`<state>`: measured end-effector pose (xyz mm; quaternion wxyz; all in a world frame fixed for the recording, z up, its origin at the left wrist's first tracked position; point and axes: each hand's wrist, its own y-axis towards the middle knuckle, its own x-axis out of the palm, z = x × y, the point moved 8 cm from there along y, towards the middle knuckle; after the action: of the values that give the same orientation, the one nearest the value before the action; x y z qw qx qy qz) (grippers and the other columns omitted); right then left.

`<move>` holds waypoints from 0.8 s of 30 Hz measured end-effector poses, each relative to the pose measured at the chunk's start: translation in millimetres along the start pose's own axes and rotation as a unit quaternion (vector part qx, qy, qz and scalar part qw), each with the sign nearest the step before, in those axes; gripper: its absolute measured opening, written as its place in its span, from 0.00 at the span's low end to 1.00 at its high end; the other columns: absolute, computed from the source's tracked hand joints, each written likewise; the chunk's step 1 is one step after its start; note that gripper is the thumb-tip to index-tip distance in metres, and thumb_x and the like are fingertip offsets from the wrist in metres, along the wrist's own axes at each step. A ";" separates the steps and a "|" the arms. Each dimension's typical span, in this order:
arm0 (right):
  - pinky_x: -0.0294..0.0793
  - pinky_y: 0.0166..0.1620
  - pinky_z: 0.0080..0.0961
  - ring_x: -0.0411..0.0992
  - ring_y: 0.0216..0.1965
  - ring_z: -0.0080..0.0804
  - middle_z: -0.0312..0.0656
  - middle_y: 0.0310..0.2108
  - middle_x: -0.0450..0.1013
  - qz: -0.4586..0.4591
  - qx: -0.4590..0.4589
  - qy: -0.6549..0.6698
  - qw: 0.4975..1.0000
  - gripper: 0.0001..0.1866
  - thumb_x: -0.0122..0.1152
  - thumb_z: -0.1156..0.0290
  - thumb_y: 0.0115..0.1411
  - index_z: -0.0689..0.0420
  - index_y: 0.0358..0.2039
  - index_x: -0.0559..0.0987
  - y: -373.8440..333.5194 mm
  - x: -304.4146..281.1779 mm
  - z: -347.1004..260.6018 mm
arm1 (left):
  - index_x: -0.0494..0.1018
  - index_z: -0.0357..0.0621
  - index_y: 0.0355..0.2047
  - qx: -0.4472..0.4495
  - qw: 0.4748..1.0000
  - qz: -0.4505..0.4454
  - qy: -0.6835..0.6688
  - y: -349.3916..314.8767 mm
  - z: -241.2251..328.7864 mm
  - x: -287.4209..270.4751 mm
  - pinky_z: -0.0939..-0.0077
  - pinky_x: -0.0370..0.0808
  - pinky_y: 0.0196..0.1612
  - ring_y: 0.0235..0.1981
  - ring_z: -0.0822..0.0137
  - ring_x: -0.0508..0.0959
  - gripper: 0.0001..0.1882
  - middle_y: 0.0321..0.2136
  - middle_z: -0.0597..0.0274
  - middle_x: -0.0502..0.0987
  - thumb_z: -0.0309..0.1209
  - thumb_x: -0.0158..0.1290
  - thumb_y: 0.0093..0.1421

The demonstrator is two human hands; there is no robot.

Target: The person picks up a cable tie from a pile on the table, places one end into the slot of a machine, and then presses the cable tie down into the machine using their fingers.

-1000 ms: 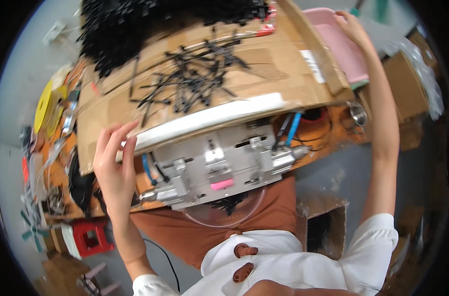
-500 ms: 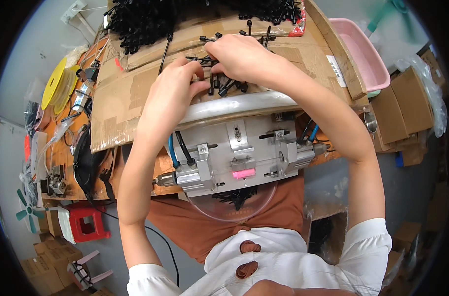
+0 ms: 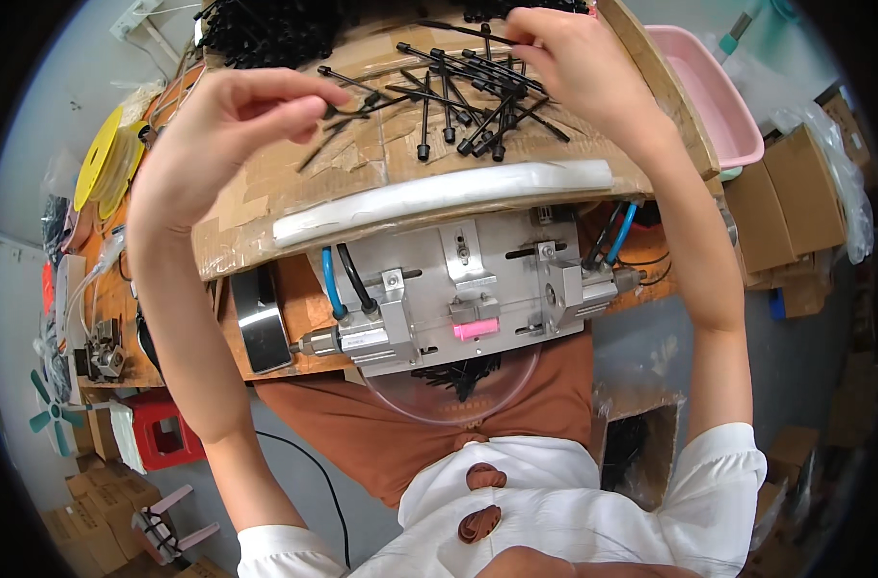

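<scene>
Slim black rods with knobbed ends (image 3: pixel 449 101) lie in a loose, crossing heap on the cardboard sheet (image 3: pixel 362 173) in front of me. My right hand (image 3: pixel 588 72), at the heap's far right, pinches one black rod (image 3: pixel 463 33) that points left. To the left of the heap is my left hand (image 3: pixel 232 130), raised over the cardboard with thumb and forefinger brought together. Rod ends lie close by its fingertips; whether it grips one is unclear. A larger mass of black rods (image 3: pixel 266 39) fills the far edge, partly hidden behind my hands.
Nearer me stands a metal fixture (image 3: pixel 468 279) with blue and black hoses and a pink block (image 3: pixel 476 329). A white padded strip (image 3: pixel 439 197) edges the cardboard. Below is a clear round bowl (image 3: pixel 497 395) holding rods. A phone (image 3: pixel 258 323) lies left; a pink tub (image 3: pixel 704 96) stands right.
My hands have drawn apart from the heap, the left going left and the right going up and right with a rod. More loose rods and the phone now show.
</scene>
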<state>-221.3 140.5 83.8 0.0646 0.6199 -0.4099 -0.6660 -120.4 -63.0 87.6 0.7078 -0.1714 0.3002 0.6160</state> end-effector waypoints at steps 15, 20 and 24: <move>0.72 0.36 0.29 0.75 0.35 0.43 0.50 0.34 0.75 0.046 0.060 -0.014 0.997 0.08 0.58 0.75 0.58 0.63 0.37 0.76 -42.2 -2.2 5.3 | 0.75 0.33 0.40 0.003 0.962 0.266 -0.064 -78.3 -4.6 50.7 0.81 0.73 0.42 0.36 0.74 0.76 0.11 0.35 0.62 0.77 0.15 0.55 0.55; 0.67 0.31 0.13 0.66 0.26 0.16 0.33 0.25 0.69 0.081 0.216 0.365 0.902 0.10 0.53 0.77 0.63 0.64 0.44 0.74 -69.7 -36.4 3.4 | 0.70 0.36 0.53 0.028 0.959 0.251 0.127 -140.0 12.6 151.6 0.74 0.72 0.35 0.32 0.62 0.73 0.33 0.32 0.56 0.73 0.11 0.59 0.42; 0.70 0.31 0.14 0.70 0.26 0.20 0.38 0.25 0.73 0.110 0.263 0.576 0.766 0.11 0.50 0.67 0.67 0.63 0.39 0.75 -99.2 -31.5 3.3 | 0.61 0.30 0.59 0.018 0.966 0.165 0.198 -156.2 9.1 224.1 0.69 0.69 0.38 0.32 0.60 0.69 0.38 0.31 0.56 0.70 0.17 0.59 0.46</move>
<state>-175.3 225.8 45.6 0.1958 0.8306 -0.5200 -0.0384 47.4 86.5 -67.9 0.5255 -0.2253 0.4700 0.6725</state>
